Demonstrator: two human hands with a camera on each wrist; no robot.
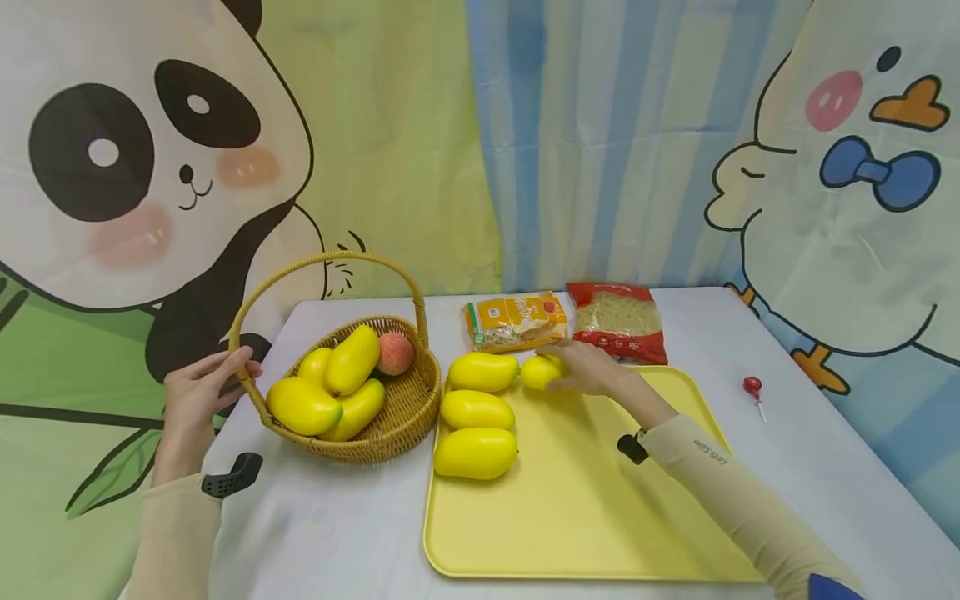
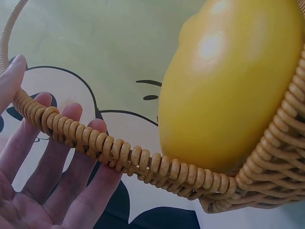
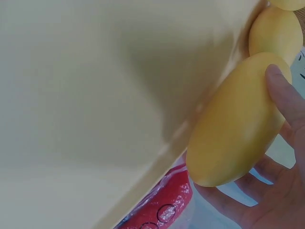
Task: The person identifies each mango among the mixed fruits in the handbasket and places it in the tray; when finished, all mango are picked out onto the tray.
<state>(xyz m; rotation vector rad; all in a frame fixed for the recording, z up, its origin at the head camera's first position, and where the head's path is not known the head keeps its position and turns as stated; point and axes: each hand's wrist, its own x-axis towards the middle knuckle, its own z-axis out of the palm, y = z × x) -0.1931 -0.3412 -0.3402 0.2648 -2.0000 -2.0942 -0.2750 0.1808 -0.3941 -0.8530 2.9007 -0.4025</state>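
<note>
At the left, my left hand (image 1: 198, 387) holds the handle of a wicker basket (image 1: 405, 433), its thumb on one side and its fingers behind the cane-wrapped handle (image 2: 90, 136). Several yellow mangoes (image 1: 354, 360) and one reddish peach (image 1: 395, 353) sit in that basket. Over the far edge of a yellow tray (image 1: 600, 517), my right hand (image 1: 588, 368) grips a mango (image 3: 238, 124), thumb on its upper side and fingers round the other. Three more mangoes (image 1: 476, 454) lie in a column along the tray's left side, the farthest one (image 1: 483, 372) right beside the gripped mango.
Behind the tray lie an orange food packet (image 1: 517, 322) and a red packet with a clear window (image 1: 618, 321). A red lollipop (image 1: 753, 387) lies on the white table right of the tray. Printed curtains (image 1: 570, 150) hang close behind the table.
</note>
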